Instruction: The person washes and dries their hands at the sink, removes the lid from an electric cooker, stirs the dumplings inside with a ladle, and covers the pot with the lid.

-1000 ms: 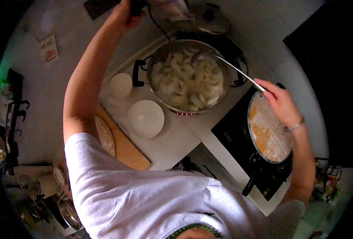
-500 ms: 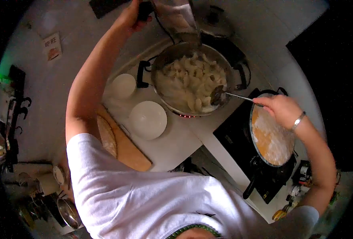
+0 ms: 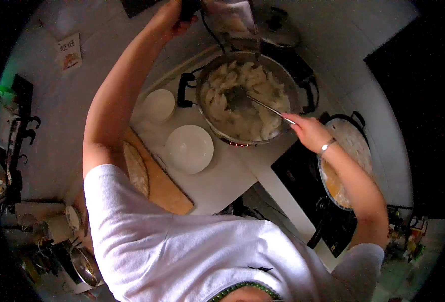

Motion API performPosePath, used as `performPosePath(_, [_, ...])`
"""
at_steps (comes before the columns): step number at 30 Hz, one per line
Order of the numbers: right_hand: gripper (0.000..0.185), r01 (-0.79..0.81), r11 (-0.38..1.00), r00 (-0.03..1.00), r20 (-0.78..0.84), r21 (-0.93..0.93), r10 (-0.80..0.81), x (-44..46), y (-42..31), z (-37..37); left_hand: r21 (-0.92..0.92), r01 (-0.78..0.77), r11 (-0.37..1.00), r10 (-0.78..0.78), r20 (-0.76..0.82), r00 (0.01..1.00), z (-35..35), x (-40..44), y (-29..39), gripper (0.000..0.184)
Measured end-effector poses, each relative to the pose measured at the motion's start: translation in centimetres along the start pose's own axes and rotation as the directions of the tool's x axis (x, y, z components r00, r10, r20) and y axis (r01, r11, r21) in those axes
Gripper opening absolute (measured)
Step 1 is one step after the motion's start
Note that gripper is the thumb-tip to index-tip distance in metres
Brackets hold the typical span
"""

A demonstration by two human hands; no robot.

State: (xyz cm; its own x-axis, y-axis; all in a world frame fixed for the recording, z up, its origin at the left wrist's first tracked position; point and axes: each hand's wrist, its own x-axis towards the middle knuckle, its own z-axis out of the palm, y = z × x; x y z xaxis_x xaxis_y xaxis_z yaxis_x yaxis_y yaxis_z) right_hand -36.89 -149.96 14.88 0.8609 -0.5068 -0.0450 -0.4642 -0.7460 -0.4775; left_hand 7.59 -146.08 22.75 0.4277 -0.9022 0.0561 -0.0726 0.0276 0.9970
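Note:
A wide electric pot point(image 3: 198, 100) full of pale dumplings point(image 3: 255, 75) in cloudy water stands at the centre back. My right hand point(image 3: 314, 133) is closed around the metal handle of a ladle point(image 3: 269, 107); its head is down among the dumplings, in a dark patch of water left of the pot's middle. At the top edge, my left hand point(image 3: 180, 21) grips the black handle of a shiny, see-through jug point(image 3: 232, 17). The jug is tilted over the pot's back rim, and the frame cuts off part of it.
Two white bowls, a smaller one point(image 3: 158, 105) and a larger one point(image 3: 189, 149), sit left of the pot. A wooden board point(image 3: 169, 194) lies nearer. On the right, a pan point(image 3: 350, 136) with a floury layer rests on a black hob point(image 3: 295, 173). Behind the pot is a lid point(image 3: 283, 36).
My right hand has moved left with the ladle, whose head went from the pot's right side towards the middle. The dumplings have shifted, opening a dark gap. My left hand still holds the jug.

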Motion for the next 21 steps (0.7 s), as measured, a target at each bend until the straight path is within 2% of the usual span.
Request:
performPosePath(1, [0.034,-0.003,1.0,1.0,-0.007,-0.001,0.003,0.1,0.2,0.6,0.001,-0.005,1.0,0.005,0.005,1.0,0.5,0.2,0.1,0.057])
performPosePath(3, [0.034,-0.017,1.0,0.999,-0.049,0.022,0.018,0.5,-0.2,1.5,-0.169,-0.044,0.985,-0.001,-0.259,0.966,1.4,1.0,-0.3,0.055])
performPosePath(4, [0.033,-0.121,0.99,0.992,-0.008,0.077,0.122,0.4,-1.0,1.2,-0.165,-0.05,0.985,0.006,-0.256,0.967,1.0,1.2,-0.2,0.055])
performPosePath(5, [0.033,-0.12,0.99,0.992,-0.015,0.079,0.122,0.1,-1.1,1.2,-0.102,-0.02,0.995,0.008,-0.115,0.993,0.2,1.4,-0.1,0.053])
performPosePath(6, [0.034,-0.077,0.987,0.992,-0.093,0.138,0.09,-0.2,-1.3,1.2,-0.037,0.001,0.999,0.0,0.025,1.0,-0.1,1.1,0.3,0.051])
performPosePath(7, [0.035,-0.03,0.981,0.983,-0.171,0.194,0.064,-0.6,-1.7,1.1,-0.037,-0.005,0.999,0.006,0.027,1.0,0.0,1.0,0.5,0.051])
performPosePath(8, [0.035,-0.03,0.981,0.982,-0.176,0.193,0.064,-1.3,-2.0,0.6,-0.054,-0.02,0.998,0.022,0.036,0.999,0.2,1.0,0.7,0.05])
performPosePath(10, [0.036,-0.046,0.999,0.962,-0.271,-0.003,0.043,-3.4,-3.7,-1.2,-0.068,-0.037,0.997,0.041,0.052,0.998,1.2,0.5,1.6,0.049])
performPosePath(11, [0.036,-0.051,0.999,0.96,-0.276,-0.002,0.049,-4.4,-3.8,-1.2,-0.049,-0.025,0.999,0.024,-0.027,0.999,1.9,0.2,2.1,0.048])
performPosePath(12, [0.036,-0.008,0.998,0.929,-0.37,0.066,0.032,-5.4,-4.0,-1.3,-0.031,-0.013,0.999,0.009,-0.106,0.994,2.3,0.0,2.7,0.047])
performPosePath(13, [0.037,0.046,0.991,0.89,-0.456,0.126,0.017,-6.2,-4.6,-1.5,-0.033,-0.015,0.999,0.011,-0.107,0.994,2.2,-0.2,3.0,0.047])
performPosePath(14, [0.038,-0.189,0.934,0.919,-0.281,0.303,0.277,-7.7,-5.4,-2.1,-0.022,-0.022,1.0,0.02,-0.092,0.996,2.2,-0.2,3.4,0.048])
performPosePath(15, [0.038,-0.188,0.935,0.918,-0.285,0.301,0.277,-8.8,-5.7,-1.7,-0.009,-0.029,1.0,0.028,-0.078,0.997,2.4,-0.8,4.1,0.049])
performPosePath(16, [0.037,-0.293,0.875,0.879,-0.252,0.386,0.405,-9.9,-5.8,-1.3,-0.008,-0.032,0.999,0.031,-0.077,0.997,2.8,-1.4,4.7,0.049])
performPosePath(17, [0.032,-0.267,0.885,0.875,-0.289,0.381,0.388,-10.8,-5.9,-0.9,0.037,-0.013,0.999,0.016,-0.09,0.996,3.2,-2.0,5.3,0.051])
performPosePath(18, [0.027,-0.184,0.939,0.872,-0.392,0.291,0.292,-11.5,-6.0,-0.1,0.083,0.006,0.997,0.003,-0.102,0.995,3.6,-3.0,6.2,0.052])
performPosePath(19, [0.023,-0.092,0.993,0.838,-0.533,0.075,0.118,-11.8,-5.9,0.7,0.084,0.005,0.996,0.004,-0.101,0.995,3.5,-3.7,7.0,0.052])
performPosePath(20, [0.019,-0.07,0.998,0.806,-0.59,-0.01,0.05,-12.4,-6.2,1.7,0.06,0.047,0.997,-0.046,-0.007,0.999,3.2,-4.4,7.9,0.051])
performPosePath(21, [0.02,-0.211,0.619,0.818,-0.21,0.756,0.536,-13.7,-7.1,2.1,0.04,0.096,0.995,-0.099,0.089,0.991,3.0,-4.9,8.3,0.05])
